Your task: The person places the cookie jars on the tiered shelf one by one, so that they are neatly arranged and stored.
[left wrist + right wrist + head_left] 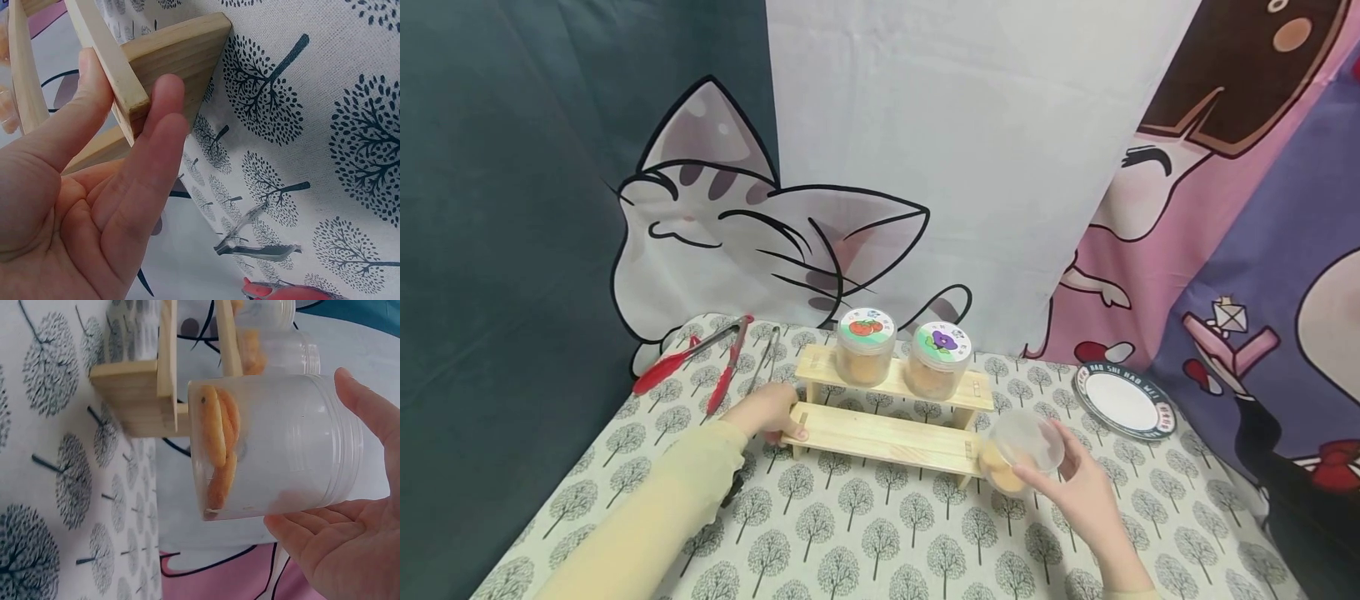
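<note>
A two-step wooden rack (880,435) stands on the table. My left hand (771,410) grips the left end of its lower step, the thumb on top and fingers underneath. At the other end, my right hand (1081,487) holds a clear plastic jar (275,444) near its rim, thumb on one side and fingers on the other. Several golden-brown baked pieces (215,434) lie at the jar's bottom. This jar is tilted beside the lower step; whether it touches cannot be told. On the upper step sit a jar with a tomato-picture lid (867,327) and one with a purple-flower lid (943,342).
Red-handled tongs (722,390) lie at the back left, with slim metal tongs (767,354) beside them. A dark-rimmed plate (1084,383) is at the back right. Tree-patterned cloth (880,542) covers the table, and a printed curtain (985,167) hangs behind it.
</note>
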A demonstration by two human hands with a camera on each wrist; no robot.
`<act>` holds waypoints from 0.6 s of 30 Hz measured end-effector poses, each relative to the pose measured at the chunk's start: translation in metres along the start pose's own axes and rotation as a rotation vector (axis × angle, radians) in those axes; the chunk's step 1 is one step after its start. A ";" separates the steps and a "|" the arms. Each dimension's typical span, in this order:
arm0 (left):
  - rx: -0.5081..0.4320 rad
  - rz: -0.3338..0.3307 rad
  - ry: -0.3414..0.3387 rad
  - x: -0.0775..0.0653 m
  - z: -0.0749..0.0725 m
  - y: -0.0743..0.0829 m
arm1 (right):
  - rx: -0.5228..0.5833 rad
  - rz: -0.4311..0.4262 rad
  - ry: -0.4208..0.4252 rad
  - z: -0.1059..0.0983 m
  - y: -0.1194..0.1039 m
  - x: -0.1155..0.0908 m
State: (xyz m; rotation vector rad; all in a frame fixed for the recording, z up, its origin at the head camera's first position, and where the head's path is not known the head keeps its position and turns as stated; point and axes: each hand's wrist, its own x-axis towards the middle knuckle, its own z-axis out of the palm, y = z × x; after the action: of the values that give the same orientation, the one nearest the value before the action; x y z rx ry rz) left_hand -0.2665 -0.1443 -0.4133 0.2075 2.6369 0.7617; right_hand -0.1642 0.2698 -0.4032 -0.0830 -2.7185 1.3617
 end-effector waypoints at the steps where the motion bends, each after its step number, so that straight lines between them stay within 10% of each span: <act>1: 0.000 0.000 0.000 0.000 0.000 0.000 | 0.002 -0.002 -0.006 0.001 -0.002 0.000; 18: 0.040 -0.011 0.007 0.001 0.002 0.000 | 0.118 -0.108 -0.068 0.045 -0.030 0.011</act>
State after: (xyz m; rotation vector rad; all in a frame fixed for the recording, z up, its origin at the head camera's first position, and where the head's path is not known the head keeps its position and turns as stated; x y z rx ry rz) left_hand -0.2669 -0.1428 -0.4154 0.2018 2.6598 0.7078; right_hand -0.1799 0.2173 -0.4053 0.1196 -2.6454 1.5150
